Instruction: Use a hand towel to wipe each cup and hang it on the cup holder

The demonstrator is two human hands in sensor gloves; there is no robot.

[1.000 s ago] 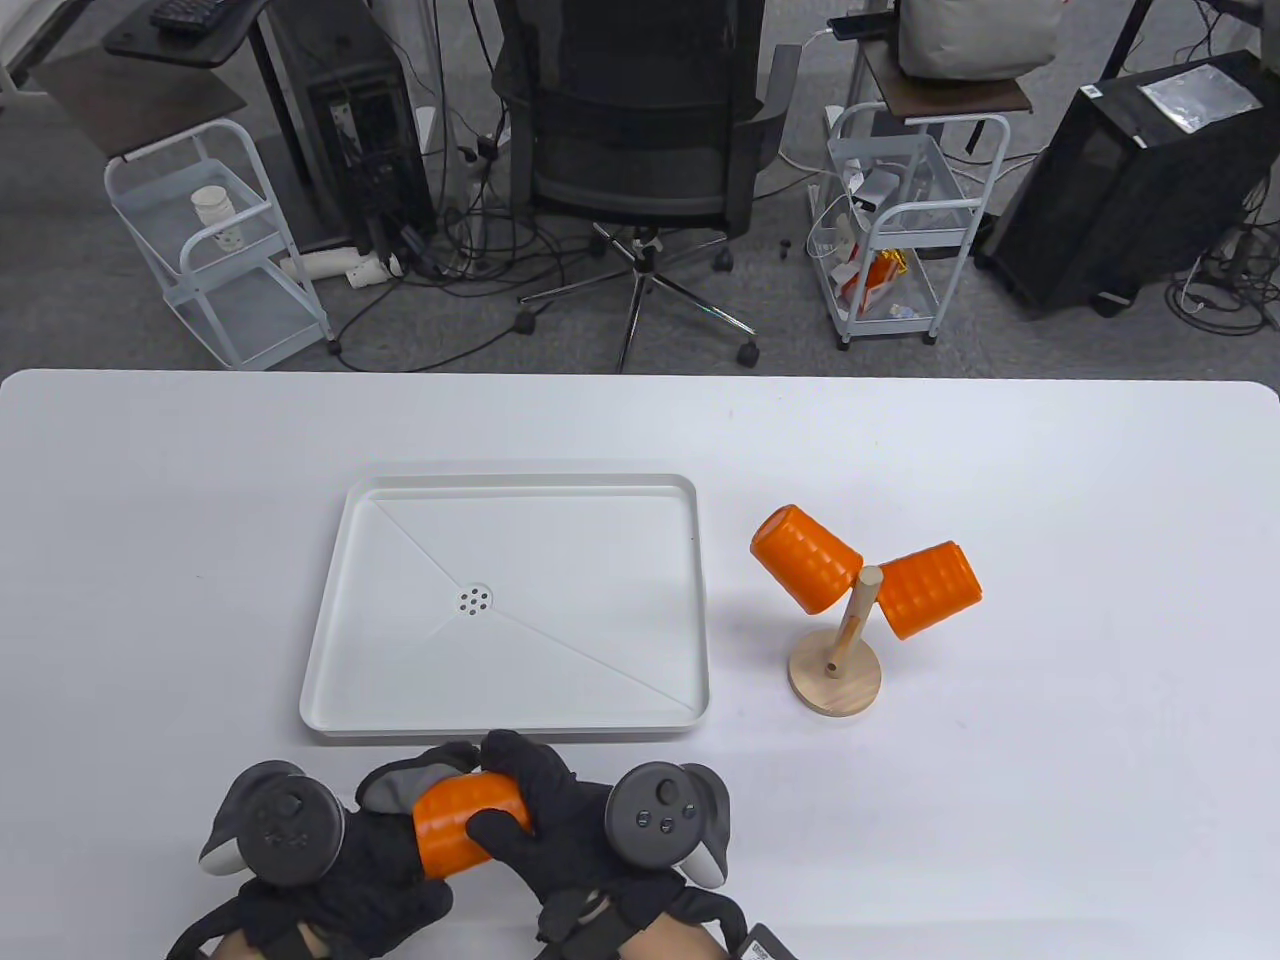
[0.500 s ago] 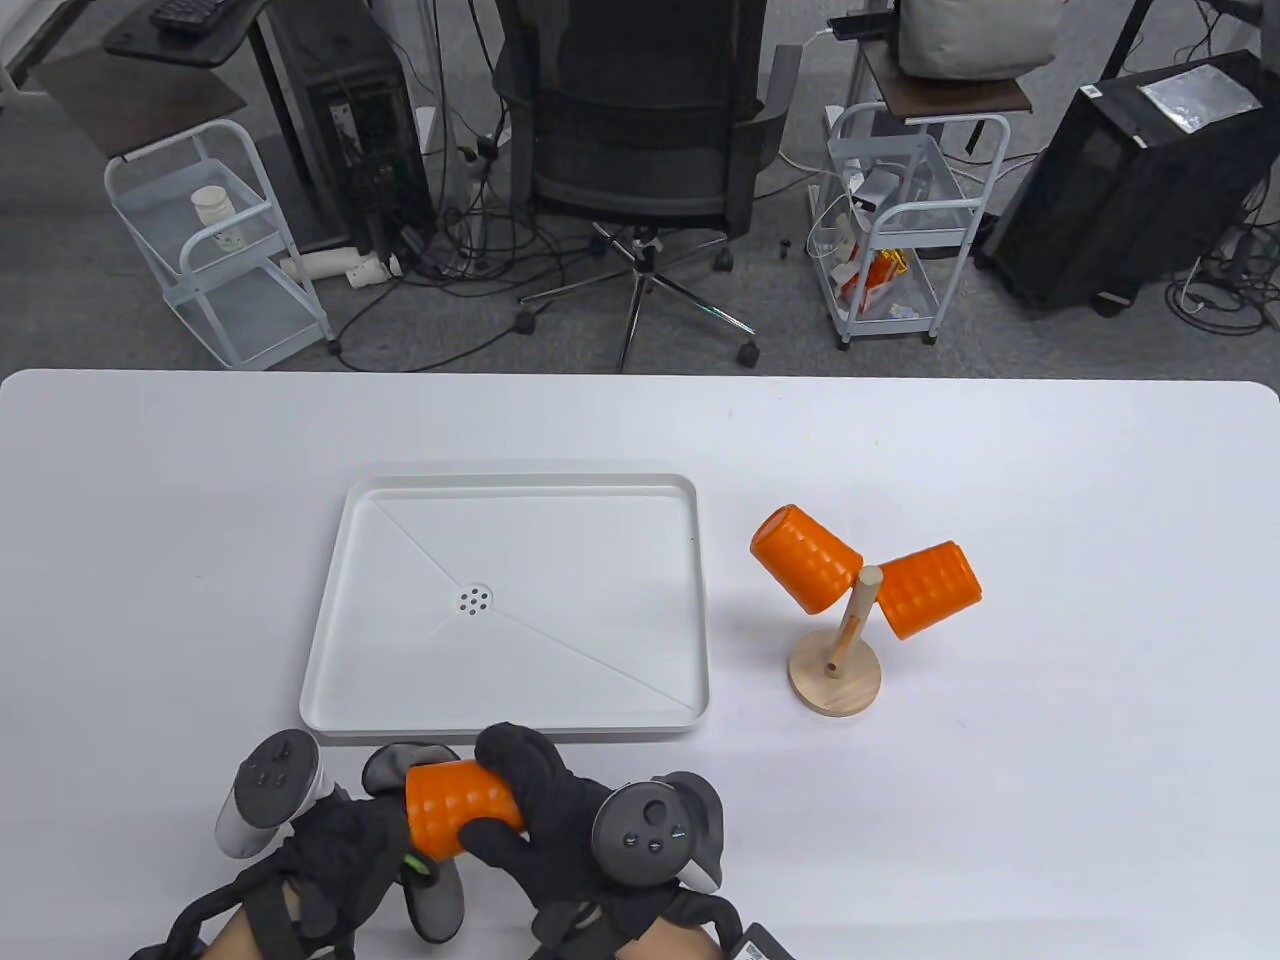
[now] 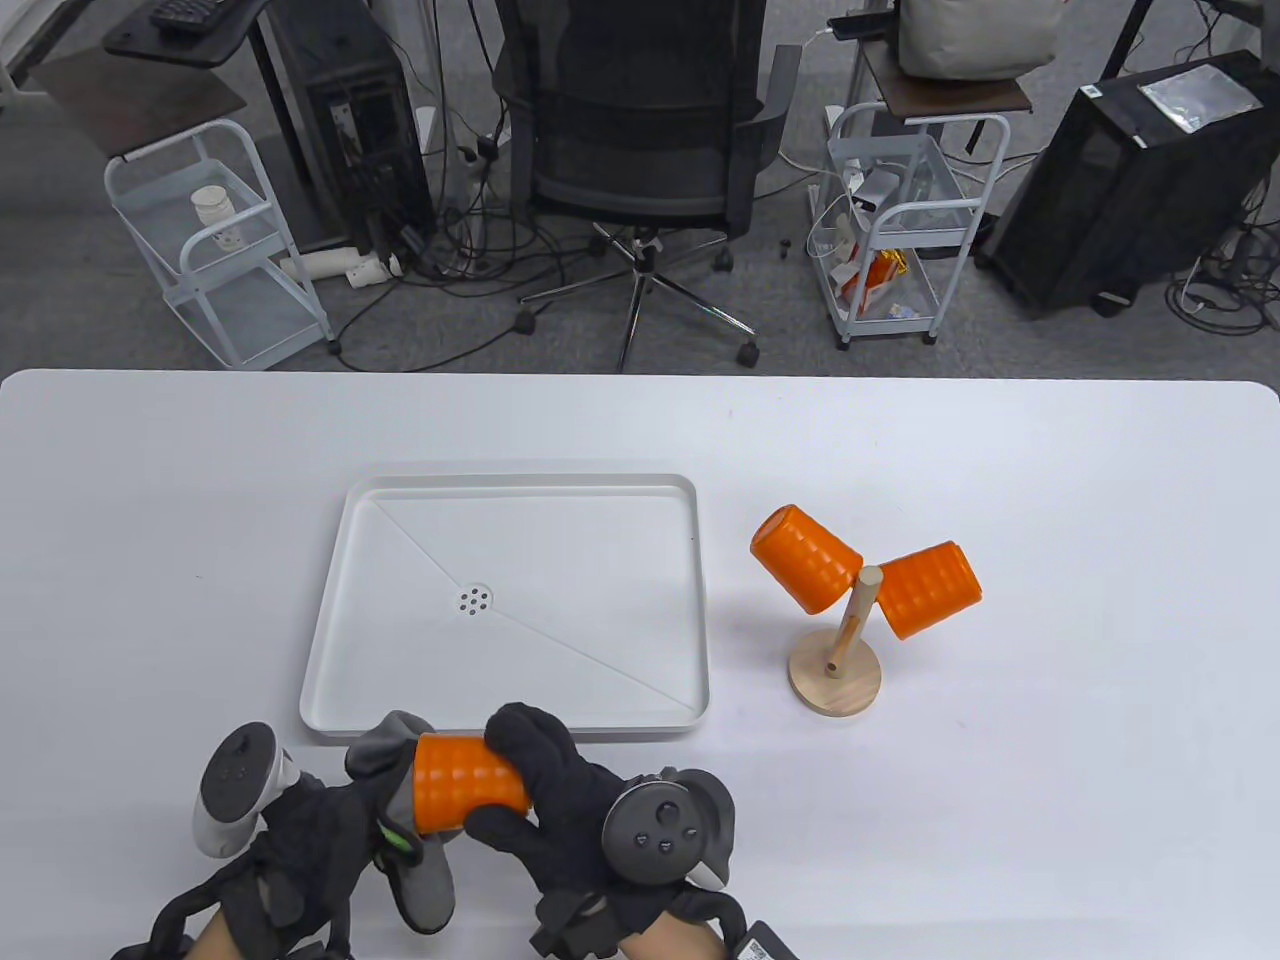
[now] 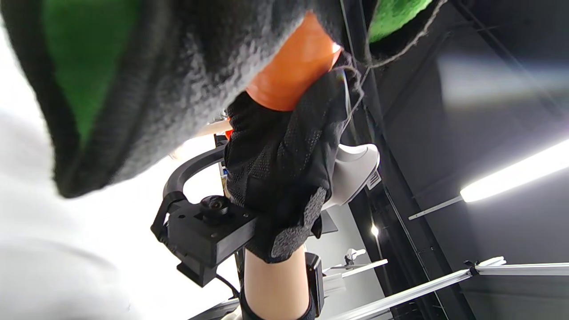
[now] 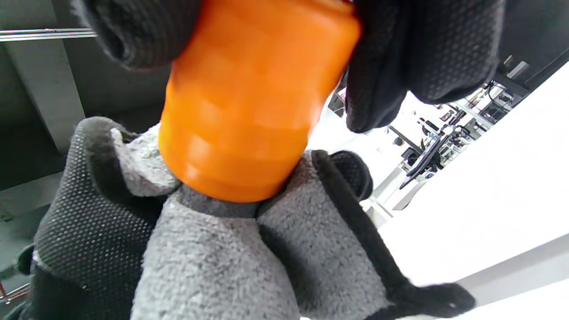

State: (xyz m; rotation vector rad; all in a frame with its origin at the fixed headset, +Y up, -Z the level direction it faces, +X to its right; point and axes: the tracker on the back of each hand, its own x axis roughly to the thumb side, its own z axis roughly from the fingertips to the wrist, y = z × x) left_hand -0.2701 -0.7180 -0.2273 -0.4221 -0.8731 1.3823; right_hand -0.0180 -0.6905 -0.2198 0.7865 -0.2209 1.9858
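Observation:
An orange ribbed cup [image 3: 466,786] lies sideways above the table's near edge, gripped by my right hand [image 3: 560,800] with fingers over its top and thumb below. My left hand [image 3: 330,850] holds a grey hand towel [image 3: 415,885] pushed against and into the cup's open end. In the right wrist view the cup [image 5: 253,98] meets the towel [image 5: 222,262] at its mouth. The left wrist view shows the towel [image 4: 178,80] over the cup [image 4: 293,71]. Two more orange cups [image 3: 805,557] [image 3: 928,588] hang on the wooden cup holder [image 3: 838,668] at right.
A white drain tray [image 3: 508,712] lies just beyond the hands, left of the holder. The white table [image 3: 1050,780] stretches to the right. An office chair [image 3: 640,150] and carts stand on the floor behind the table.
My left hand has turned and shifted left, its tracker now farther out, twisting the towel at the cup's mouth. The cup has rolled slightly in my right hand.

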